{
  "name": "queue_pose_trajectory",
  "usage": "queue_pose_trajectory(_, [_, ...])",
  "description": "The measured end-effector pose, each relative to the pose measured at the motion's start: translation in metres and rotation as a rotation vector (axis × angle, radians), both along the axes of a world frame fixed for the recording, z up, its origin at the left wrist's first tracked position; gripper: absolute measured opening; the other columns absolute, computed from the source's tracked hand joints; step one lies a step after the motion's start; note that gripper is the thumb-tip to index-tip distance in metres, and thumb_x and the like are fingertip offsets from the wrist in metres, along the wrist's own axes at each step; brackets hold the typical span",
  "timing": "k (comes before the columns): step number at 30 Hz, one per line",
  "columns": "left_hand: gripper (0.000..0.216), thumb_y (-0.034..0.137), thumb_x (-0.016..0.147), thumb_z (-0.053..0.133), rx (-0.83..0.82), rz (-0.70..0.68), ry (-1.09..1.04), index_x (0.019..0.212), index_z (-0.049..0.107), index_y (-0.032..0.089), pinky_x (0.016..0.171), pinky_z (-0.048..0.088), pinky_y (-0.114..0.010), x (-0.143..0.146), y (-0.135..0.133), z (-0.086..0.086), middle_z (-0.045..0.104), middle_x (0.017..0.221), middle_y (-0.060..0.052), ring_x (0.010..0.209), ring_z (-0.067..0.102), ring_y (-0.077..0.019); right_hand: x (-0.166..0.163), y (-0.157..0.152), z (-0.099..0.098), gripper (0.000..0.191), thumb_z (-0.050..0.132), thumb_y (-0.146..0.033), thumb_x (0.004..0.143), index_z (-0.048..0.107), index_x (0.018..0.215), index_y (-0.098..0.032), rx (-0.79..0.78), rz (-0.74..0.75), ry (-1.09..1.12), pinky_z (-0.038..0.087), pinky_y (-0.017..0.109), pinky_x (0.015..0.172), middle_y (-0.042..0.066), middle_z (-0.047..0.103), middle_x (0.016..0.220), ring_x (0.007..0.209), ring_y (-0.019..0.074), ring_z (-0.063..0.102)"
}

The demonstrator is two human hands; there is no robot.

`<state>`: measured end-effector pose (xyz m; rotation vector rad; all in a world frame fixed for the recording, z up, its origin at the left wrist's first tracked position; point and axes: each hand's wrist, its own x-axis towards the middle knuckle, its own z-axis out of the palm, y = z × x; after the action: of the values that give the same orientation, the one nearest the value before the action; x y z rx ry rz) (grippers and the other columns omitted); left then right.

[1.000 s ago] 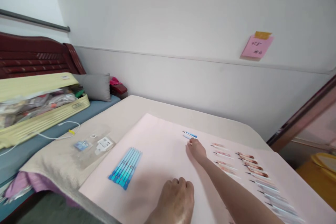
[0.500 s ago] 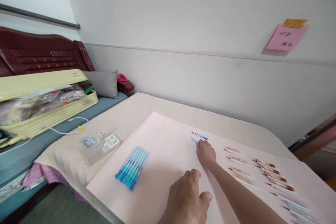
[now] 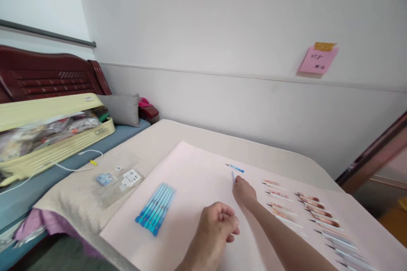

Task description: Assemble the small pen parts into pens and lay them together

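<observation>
Over the pale pink sheet (image 3: pixel 193 165), my right hand (image 3: pixel 244 191) reaches forward with its fingers closed on a light-blue pen (image 3: pixel 234 175), whose far end sticks out past the fingertips. Just beyond lies an uncapped blue pen (image 3: pixel 235 168) with a dark tip. My left hand (image 3: pixel 219 222) hovers nearer to me, fingers curled in and nothing visible in them. To its left rests a row of several blue pens (image 3: pixel 155 209) side by side. Right of my right arm are pink-patterned pens (image 3: pixel 279 194), brown-patterned pens (image 3: pixel 321 211) and greyish pens (image 3: pixel 340 241), dark tips pointing left.
A clear plastic package (image 3: pixel 117 186) with labels lies on the beige cover at the left. Beyond it, an open yellow suitcase (image 3: pixel 79 139) full of bagged items sits beside a grey pillow (image 3: pixel 122 110). A white cable (image 3: pixel 76 169) runs there. A pink note (image 3: pixel 319 60) hangs on the wall.
My left hand's fingers have curled inward from a looser, spread pose. My right hand has turned the light-blue pen more upright in view. The camera has shifted slightly.
</observation>
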<state>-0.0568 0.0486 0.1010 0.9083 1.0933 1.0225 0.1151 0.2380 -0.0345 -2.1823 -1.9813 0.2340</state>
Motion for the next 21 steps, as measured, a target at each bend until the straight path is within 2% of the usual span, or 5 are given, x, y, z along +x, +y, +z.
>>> queue_pose_trajectory(6, [0.024, 0.034, 0.066, 0.06, -0.073, 0.033, -0.067, 0.079, 0.06, 0.014, 0.064, 0.042, -0.028, -0.002, 0.0, 0.003, 0.063, 0.082, -0.009, 0.073, 0.06, -0.0176, 0.002, 0.005, -0.003, 0.033, 0.032, -0.04, 0.084, 0.053, 0.093, -0.016, -0.03, -0.103, 0.063, 0.04, 0.036, 0.068, 0.013, 0.063, 0.093, 0.086, 0.0263, 0.059])
queue_pose_trajectory(11, [0.021, 0.032, 0.065, 0.06, -0.089, 0.054, -0.088, 0.075, 0.059, 0.014, 0.065, 0.042, -0.029, -0.002, 0.002, 0.002, 0.063, 0.08, -0.008, 0.071, 0.06, -0.0174, -0.002, 0.012, 0.002, 0.022, 0.042, -0.028, 0.076, 0.055, 0.089, -0.014, -0.051, -0.132, 0.161, 0.041, 0.039, 0.067, 0.018, 0.063, 0.09, 0.084, 0.0287, 0.06])
queue_pose_trajectory(14, [0.02, 0.029, 0.065, 0.06, -0.141, 0.084, -0.172, 0.077, 0.058, 0.014, 0.067, 0.042, -0.028, -0.003, 0.004, -0.001, 0.064, 0.084, -0.009, 0.075, 0.06, -0.0175, -0.01, 0.007, 0.012, 0.017, 0.044, -0.026, 0.073, 0.056, 0.079, -0.016, -0.045, -0.1, 0.276, 0.041, 0.035, 0.062, 0.015, 0.064, 0.081, 0.077, 0.0262, 0.06])
queue_pose_trajectory(17, [0.027, 0.027, 0.065, 0.06, -0.281, 0.204, -0.297, 0.089, 0.056, 0.015, 0.071, 0.043, -0.028, -0.005, 0.009, -0.013, 0.061, 0.098, -0.011, 0.086, 0.059, -0.0182, -0.031, -0.014, 0.023, 0.016, 0.042, -0.03, 0.075, 0.054, 0.074, -0.019, 0.009, 0.03, 0.426, 0.042, 0.029, 0.062, 0.006, 0.062, 0.074, 0.073, 0.0195, 0.058])
queue_pose_trajectory(21, [0.037, 0.033, 0.073, 0.055, -0.343, 0.422, -0.323, 0.106, 0.047, 0.019, 0.077, 0.044, -0.03, -0.01, 0.014, -0.03, 0.048, 0.122, -0.012, 0.107, 0.051, -0.0197, -0.066, -0.076, 0.046, 0.017, 0.045, -0.036, 0.077, 0.053, 0.074, -0.021, 0.052, 0.235, 0.611, 0.041, 0.024, 0.059, -0.002, 0.057, 0.065, 0.063, 0.014, 0.053])
